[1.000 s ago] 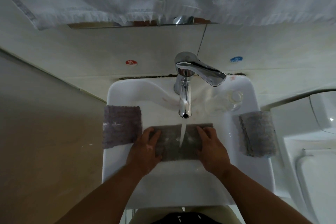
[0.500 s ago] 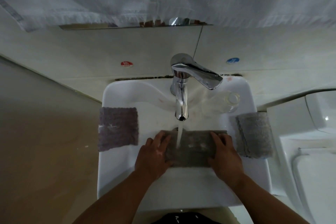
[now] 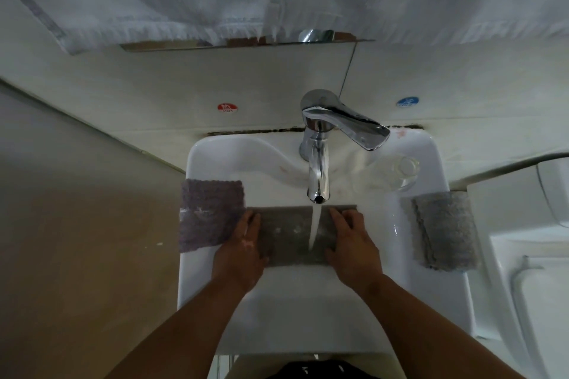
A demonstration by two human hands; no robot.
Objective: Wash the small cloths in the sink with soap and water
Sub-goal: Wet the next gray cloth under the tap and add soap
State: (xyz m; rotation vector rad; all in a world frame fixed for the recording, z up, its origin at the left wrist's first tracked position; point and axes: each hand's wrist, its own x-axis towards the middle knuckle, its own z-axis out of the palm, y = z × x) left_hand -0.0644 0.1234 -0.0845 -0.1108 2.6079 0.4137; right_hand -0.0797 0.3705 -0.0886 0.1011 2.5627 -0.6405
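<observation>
Left hand and right hand flat, fingers straight, probably pressing cloth ends down in sink, under tap stream. Risk: stream splashes out off cloth; arm knocks rim cloth off.

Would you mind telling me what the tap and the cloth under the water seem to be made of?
Tap: polished chromed metal, judging by its mirror-like reflections. Cloth under the water: grey textile with a fuzzy nap, perhaps microfibre.
</observation>
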